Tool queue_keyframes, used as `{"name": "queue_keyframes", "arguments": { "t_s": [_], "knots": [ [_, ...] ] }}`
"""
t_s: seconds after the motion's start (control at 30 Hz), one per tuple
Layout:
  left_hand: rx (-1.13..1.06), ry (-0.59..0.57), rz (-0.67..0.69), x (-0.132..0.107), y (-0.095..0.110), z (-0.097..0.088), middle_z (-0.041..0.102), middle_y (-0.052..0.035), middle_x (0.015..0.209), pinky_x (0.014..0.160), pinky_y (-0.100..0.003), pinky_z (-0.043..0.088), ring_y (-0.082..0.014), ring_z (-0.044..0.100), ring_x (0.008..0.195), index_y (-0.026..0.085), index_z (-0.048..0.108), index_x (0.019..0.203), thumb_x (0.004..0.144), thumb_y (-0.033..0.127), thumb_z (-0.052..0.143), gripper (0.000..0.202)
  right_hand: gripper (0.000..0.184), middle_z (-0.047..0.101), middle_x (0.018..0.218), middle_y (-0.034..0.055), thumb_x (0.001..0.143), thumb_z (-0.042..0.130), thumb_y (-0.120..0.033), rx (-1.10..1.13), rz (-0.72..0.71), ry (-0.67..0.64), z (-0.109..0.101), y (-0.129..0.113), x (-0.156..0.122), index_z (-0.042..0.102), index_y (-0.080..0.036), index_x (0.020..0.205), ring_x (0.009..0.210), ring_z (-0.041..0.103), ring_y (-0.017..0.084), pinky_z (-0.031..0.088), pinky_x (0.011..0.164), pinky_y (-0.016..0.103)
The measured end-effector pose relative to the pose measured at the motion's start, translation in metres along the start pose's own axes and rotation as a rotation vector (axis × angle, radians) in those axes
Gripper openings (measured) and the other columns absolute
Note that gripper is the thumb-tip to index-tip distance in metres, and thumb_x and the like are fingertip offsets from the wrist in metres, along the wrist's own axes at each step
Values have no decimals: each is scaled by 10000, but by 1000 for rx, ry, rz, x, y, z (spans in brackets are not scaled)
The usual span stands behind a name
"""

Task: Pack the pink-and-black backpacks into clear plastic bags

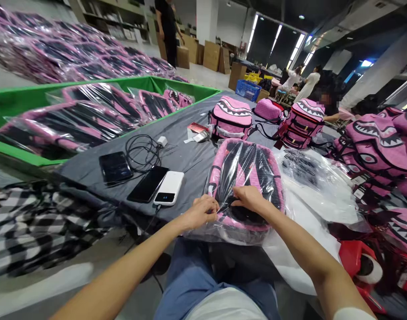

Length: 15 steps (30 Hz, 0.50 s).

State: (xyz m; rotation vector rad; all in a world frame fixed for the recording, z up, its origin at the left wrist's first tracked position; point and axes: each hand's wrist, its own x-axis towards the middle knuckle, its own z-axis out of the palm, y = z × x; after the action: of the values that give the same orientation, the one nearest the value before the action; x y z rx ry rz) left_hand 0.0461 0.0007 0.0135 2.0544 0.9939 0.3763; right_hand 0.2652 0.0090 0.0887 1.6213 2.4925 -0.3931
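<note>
A pink and black backpack [245,171] in a clear plastic bag [223,233] lies on the grey table [177,133] right in front of me. My left hand [201,212] pinches the bag's plastic at its near left edge, fingers closed. My right hand [248,198] presses on the same plastic over the backpack's near end, its fingers curled into the film. The two hands almost touch.
Two phones [115,168], a white power bank [169,188] and a coiled cable [141,153] lie left of the bag. Unbagged pink shark-face backpacks [230,116] stand behind and to the right. A green bin [20,100] holds bagged backpacks. Loose plastic bags [318,186] lie right. People stand beyond.
</note>
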Motion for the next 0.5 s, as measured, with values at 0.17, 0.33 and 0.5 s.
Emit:
{"name": "queue_keyframes", "arguments": {
  "t_s": [0.17, 0.33, 0.5],
  "knots": [
    [28, -12, 19, -1, -2, -3, 707, -15, 1119, 1033, -422, 339, -246, 517, 1166, 202, 570, 711, 835, 327, 624, 184, 204, 669, 782, -33, 899, 731, -378, 256, -65, -38, 24, -27, -20, 629, -203, 872, 701, 584, 122, 285, 592, 224],
    [87, -36, -27, 1, 1, -5, 704, -21, 1083, 1029, -418, 352, -258, 535, 1153, 203, 607, 719, 815, 298, 620, 135, 448, 742, 895, 47, 754, 821, -597, 60, 17, -88, 43, -51, -2, 693, -214, 945, 854, 689, 241, 309, 603, 266],
    [118, -26, -20, -3, 10, -13, 705, -37, 1110, 1057, -419, 357, -264, 544, 1169, 208, 636, 751, 838, 378, 620, 191, 397, 748, 875, 39, 847, 744, -585, 237, -63, 111, 35, -27, -16, 705, -205, 958, 828, 701, 219, 454, 669, 279]
  ]
}}
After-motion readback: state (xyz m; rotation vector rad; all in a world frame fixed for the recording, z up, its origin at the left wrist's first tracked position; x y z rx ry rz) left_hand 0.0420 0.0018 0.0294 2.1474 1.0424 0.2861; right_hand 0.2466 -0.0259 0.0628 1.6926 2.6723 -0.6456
